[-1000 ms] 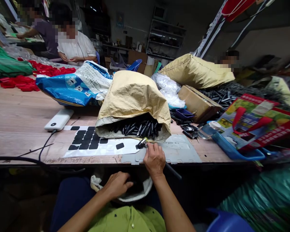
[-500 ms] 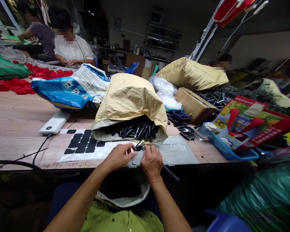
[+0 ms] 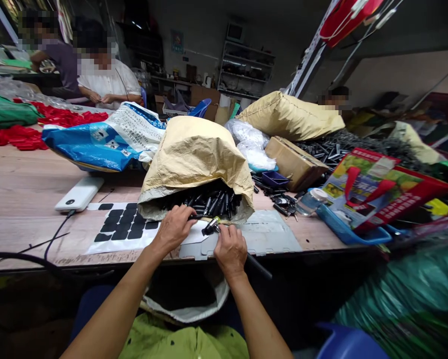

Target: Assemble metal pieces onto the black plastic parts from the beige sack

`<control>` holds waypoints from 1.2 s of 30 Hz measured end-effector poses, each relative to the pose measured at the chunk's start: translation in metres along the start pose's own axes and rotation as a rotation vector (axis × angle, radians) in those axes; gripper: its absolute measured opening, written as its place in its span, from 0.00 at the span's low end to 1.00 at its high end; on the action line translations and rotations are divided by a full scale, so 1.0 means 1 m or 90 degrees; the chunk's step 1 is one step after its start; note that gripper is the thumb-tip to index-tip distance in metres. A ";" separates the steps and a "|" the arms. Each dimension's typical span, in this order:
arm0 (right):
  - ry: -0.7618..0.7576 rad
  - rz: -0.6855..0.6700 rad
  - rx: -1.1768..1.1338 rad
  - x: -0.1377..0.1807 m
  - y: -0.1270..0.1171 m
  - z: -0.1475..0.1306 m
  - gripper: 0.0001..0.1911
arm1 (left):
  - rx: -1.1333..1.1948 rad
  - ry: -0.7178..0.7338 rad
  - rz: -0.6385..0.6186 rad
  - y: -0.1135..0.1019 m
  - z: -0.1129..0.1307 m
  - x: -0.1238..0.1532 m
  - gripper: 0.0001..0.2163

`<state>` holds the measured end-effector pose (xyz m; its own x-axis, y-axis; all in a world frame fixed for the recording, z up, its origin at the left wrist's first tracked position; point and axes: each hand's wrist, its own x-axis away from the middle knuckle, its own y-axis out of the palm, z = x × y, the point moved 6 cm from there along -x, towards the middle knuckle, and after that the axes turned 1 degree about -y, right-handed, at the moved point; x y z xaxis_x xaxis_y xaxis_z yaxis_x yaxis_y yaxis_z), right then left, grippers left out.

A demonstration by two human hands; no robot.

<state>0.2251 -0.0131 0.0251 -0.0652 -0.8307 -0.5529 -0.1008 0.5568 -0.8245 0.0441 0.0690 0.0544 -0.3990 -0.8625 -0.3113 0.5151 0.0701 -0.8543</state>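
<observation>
At far left, bright red flat pieces (image 3: 20, 137) lie heaped on the pale wood-grain table (image 3: 14, 179), with a person in a white shirt (image 3: 113, 80) seated beyond. Next along, a white rectangular device (image 3: 79, 193) with a black cable running from it, then the crumpled blue-and-white printed bag (image 3: 96, 141) behind. Now the white sheet with black rounded squares (image 3: 124, 224), and here's the left hand (image 3: 174, 229), at the mouth of a creased tan paper sack (image 3: 199, 149); thumb and fingers sit close together beside a slim black piece, though I can't tell whether they pinch it. Glossy black tubular pieces (image 3: 218, 202) fill that mouth. Just in front, near the table edge, sits a black-and-metal fitting with a yellow-green band (image 3: 211, 227), the right hand (image 3: 231, 249) curled in with fingertips pinching its near end. A dark rod (image 3: 259, 267) juts out behind that hand; any join is hidden by the palm. Under the hands lies a flat grey board (image 3: 272, 234), and farther right a clear jar (image 3: 310, 202) stands beside a blue plastic basket (image 3: 371, 237) bearing a red, picture-printed bag (image 3: 373, 194).
</observation>
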 end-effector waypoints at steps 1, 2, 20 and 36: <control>0.002 -0.003 0.000 0.000 0.000 0.000 0.13 | 0.026 0.024 -0.044 0.003 0.000 0.008 0.06; 0.002 -0.007 0.000 0.000 0.000 0.000 0.13 | 0.050 0.036 -0.079 0.006 -0.001 0.016 0.05; 0.061 -0.014 -0.359 -0.006 -0.023 0.006 0.17 | 0.204 -0.056 -0.061 0.030 -0.004 0.016 0.08; -0.033 -0.049 -0.325 -0.004 -0.035 -0.035 0.18 | 0.204 -0.058 -0.078 0.033 -0.006 0.015 0.08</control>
<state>0.1944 -0.0295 0.0600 0.0090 -0.8608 -0.5088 -0.5761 0.4114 -0.7063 0.0508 0.0617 0.0189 -0.4107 -0.8969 -0.1640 0.6852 -0.1849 -0.7045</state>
